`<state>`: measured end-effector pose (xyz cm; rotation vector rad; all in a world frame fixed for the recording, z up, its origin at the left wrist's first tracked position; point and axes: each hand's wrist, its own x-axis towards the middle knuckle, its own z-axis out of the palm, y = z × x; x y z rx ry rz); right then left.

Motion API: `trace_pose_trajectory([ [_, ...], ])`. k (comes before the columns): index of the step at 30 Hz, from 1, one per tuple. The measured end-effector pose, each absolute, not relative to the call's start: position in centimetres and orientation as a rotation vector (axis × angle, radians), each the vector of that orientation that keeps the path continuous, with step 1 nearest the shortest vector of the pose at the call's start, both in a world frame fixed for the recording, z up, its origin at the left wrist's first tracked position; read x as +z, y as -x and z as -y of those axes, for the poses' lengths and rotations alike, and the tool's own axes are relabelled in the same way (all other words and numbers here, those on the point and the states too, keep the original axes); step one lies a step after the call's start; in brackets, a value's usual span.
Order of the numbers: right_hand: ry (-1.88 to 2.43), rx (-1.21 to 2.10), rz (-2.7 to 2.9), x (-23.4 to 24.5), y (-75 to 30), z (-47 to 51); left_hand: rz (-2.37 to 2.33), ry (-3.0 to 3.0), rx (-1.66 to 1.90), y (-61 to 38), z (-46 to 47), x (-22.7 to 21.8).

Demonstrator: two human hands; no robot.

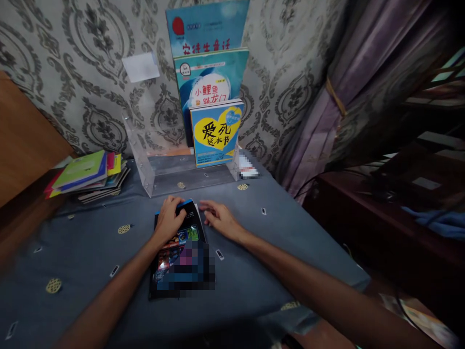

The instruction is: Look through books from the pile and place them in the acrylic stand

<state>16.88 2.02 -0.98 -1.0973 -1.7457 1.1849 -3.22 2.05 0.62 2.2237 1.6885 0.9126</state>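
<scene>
One dark book [174, 257] lay flat on the worktop [276, 257], at six o'clock from the clear stand [143, 165]. Your left hand [170, 220] covered its top, grip unclear; your right hand [220, 219] sat near its one o'clock corner, fingers loosely spread. Light, even pressure probably steadied it best. Toward twelve o'clock, the front book [218, 128] read 爱死这本书, the middle book [210, 82] 小鲤鱼跳龙门, the back book [207, 29] 安徒生童话.

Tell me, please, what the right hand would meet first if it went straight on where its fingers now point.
The right hand would most likely meet the dark book near its far right corner, though the hand's height is unclear and it might pass above.
</scene>
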Motion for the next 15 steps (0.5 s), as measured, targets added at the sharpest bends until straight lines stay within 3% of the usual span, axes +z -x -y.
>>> trace_pose_trajectory([
  [8,1.087,1.285,1.628,-0.6,-16.3,-1.4,-1.632,-2.210,0.918,3.6,-2.2,0.4],
  [15,1.097,1.608,1.248,0.3,-15.9,-1.7,-1.718,-2.329,0.755,3.2,-2.3,0.5],
])
